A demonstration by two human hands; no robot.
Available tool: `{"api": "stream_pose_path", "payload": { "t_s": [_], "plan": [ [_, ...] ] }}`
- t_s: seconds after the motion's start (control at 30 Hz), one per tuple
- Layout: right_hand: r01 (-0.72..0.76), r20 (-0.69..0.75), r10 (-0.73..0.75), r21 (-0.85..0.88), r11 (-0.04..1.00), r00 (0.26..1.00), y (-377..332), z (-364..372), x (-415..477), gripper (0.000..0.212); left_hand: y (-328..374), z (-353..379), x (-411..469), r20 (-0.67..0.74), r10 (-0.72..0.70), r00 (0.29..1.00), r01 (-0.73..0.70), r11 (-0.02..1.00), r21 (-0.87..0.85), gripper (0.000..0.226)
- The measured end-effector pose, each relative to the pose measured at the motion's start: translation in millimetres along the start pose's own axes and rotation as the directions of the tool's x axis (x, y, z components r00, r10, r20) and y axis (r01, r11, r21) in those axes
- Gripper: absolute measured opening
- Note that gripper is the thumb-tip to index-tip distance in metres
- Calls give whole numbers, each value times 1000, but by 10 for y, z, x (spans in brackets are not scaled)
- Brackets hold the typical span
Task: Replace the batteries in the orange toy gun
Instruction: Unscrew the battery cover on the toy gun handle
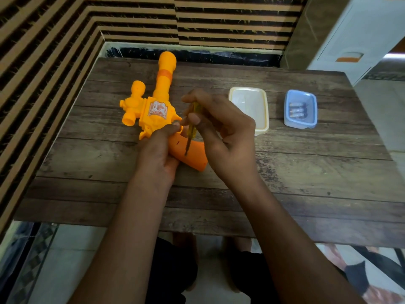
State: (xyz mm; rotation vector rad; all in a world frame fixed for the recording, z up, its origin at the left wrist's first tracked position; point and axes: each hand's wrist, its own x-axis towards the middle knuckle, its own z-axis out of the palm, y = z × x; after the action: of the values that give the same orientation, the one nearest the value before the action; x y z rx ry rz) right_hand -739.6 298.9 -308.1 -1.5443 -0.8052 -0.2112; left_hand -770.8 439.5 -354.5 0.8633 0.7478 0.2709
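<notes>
The gun (156, 115) lies flat on the wooden surface (306, 183), left of the middle, with its long axis running away from the person. Its thick yellow barrel points toward the far edge and the striped wall (54, 51), leaning slightly right, and the muzzle reaches about as far as that edge. The darker orange grip angles back toward the person and off to the right, so the butt end is the nearest part. A shorter side tube juts from the left of the body, its open mouth facing down and left, and a worn sticker on the body faces up. The left hand (157, 150) grips the gun where the body meets the grip, coming in from the near side with the fingers curled round it and the fingertips up by the body. The right hand (221, 132) pinches a screwdriver (192, 125) by its see-through yellow handle between thumb and fingers, the other fingers loosely bent. The tool stands steeply, its top tipped a little away, and its dark tip is set down on the upper face of the grip, just beside the left hand. Just behind the right hand sits a cream tub (249, 106), partly hidden by the knuckles. Further right, and apart from it, a blue tub (287, 110) holds batteries (297, 110) lying side by side, three as far as can be made out. A white cabinet (361, 40) stands beyond the far right corner
</notes>
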Motion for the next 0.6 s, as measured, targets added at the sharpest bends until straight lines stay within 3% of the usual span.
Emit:
{"api": "stream_pose_path", "payload": {
  "t_s": [0.17, 0.37, 0.5, 0.6],
  "plan": [
    [-13, 1, 13, -20, 1000, 1000, -30, -17, -5, 23, -8, -20, -12, 78, 33, 996, -31, 999, -15, 70],
    [7, -44, -9, -43, 999, 999, 8, 4, 13, 27, 7, 31, -33, 2, 23, 1000, -23, 1000, -2, 25],
    [-55, -19, 56, 59, 997, 998, 11, -21, -20, 35, 31, 70, -46, -31, 12, 999, -12, 1000, 8, 37],
    [-61, -21, 63, 58, 996, 998, -10, -27, -28, 30, 17, 53, -49, -8, 27, 1000, -27, 1000, 10, 39]
  ]
}}
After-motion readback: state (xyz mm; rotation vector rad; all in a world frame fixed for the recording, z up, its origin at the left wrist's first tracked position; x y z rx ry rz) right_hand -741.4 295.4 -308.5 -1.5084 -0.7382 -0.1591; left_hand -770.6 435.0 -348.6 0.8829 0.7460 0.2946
